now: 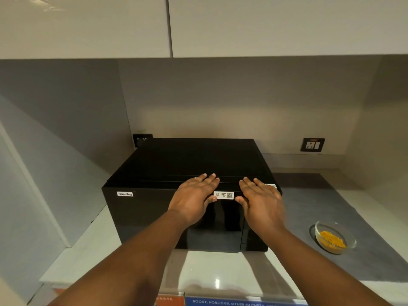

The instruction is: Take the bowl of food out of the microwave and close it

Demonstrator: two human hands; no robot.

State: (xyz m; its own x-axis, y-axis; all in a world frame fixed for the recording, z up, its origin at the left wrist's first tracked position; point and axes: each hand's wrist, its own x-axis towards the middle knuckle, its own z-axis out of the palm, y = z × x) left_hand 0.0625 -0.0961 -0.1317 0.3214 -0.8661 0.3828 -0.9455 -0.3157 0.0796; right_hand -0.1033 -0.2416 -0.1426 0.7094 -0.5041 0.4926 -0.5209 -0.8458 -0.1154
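Observation:
A black microwave stands on the counter with its door closed flat against the front. My left hand and my right hand both rest flat, fingers spread, over the top front edge of the microwave, on either side of a small white sticker. Neither hand holds anything. A clear glass bowl with yellow-orange food sits on the grey mat to the right of the microwave, apart from both hands.
A grey mat covers the white counter right of the microwave. A wall socket is behind it at the right. Upper cabinets hang overhead. A side panel walls in the left. Labels line the counter's front edge.

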